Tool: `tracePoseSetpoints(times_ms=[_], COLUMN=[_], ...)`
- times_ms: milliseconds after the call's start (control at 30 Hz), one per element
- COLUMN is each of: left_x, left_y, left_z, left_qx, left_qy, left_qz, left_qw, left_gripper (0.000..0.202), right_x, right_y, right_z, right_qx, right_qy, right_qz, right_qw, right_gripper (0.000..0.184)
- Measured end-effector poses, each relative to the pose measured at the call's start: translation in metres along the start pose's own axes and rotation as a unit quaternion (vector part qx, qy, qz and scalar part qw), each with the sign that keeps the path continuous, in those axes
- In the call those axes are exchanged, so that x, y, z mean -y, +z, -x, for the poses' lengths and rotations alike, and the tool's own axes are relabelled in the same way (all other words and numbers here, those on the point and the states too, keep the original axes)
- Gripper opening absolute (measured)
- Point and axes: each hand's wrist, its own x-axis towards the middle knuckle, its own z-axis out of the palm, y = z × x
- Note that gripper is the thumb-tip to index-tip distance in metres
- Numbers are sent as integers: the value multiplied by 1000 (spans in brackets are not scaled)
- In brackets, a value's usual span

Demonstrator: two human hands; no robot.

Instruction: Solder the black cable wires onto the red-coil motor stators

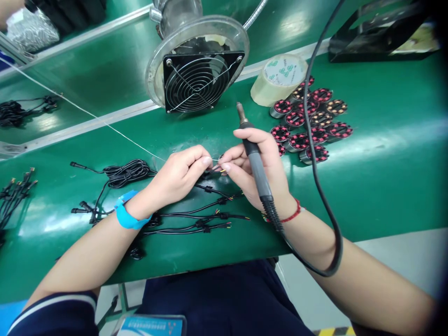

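Observation:
My right hand (266, 172) is closed round a soldering iron (259, 170), which lies across the palm with its metal tip pointing up and away. The thumb and fingertips of that hand also pinch thin coloured wires (222, 170) at a black cable's end. My left hand (184, 172) is closed at the same spot, its thumb and forefinger gripping the cable end, mostly hidden by the fingers. A thin pale wire (115, 129), like solder, runs from the upper left into my left hand. Below my hands lie several black cables (189, 214) with bared coloured ends.
A fume-extractor fan (198, 84) stands beyond my hands. A tape roll (278, 77) and several round coil pieces with red windings (299, 119) sit to the right. The iron's cord (318, 186) loops over my right forearm. More cables (14, 198) lie far left on the green table (385, 186).

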Motion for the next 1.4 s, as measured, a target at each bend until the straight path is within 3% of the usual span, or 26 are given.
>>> tracePoseSetpoints(times_ms=[200,300,400,467,533,700,867,1000,1133,1267,1400], left_x=[-3,-4,-6,-7,-7,0,12,12,10,10,11], left_y=[0,-1,0,1,1,5,10,11,12,12,14], left_z=[0,0,-1,-2,-3,-7,-13,-15,-12,-7,-4], left_qx=[28,39,87,115,113,59,16,10,12,22,28], left_qy=[-6,1,-52,-116,-158,-191,-222,-232,-233,-245,-254], left_qz=[-72,-60,86,203,257,194,161,165,159,151,155], left_qw=[997,997,991,966,947,960,961,959,959,957,954], left_gripper=[31,28,20,16,12,7,7,8,8,8,7], right_x=[-1,0,0,0,0,-3,-13,-18,-6,18,26], right_y=[0,-1,-1,0,0,-7,-17,-15,-17,-23,-22], right_z=[1,1,2,2,3,3,2,1,2,10,27], right_qx=[2,10,13,15,22,11,-19,8,10,-26,-79], right_qy=[-2,-13,-42,-56,-63,-54,-7,13,-8,-3,-51], right_qz=[32,44,42,38,39,135,288,280,253,237,246], right_qw=[999,999,998,998,997,989,957,960,967,971,965], right_gripper=[48,44,40,38,37,43,49,48,43,39,26])
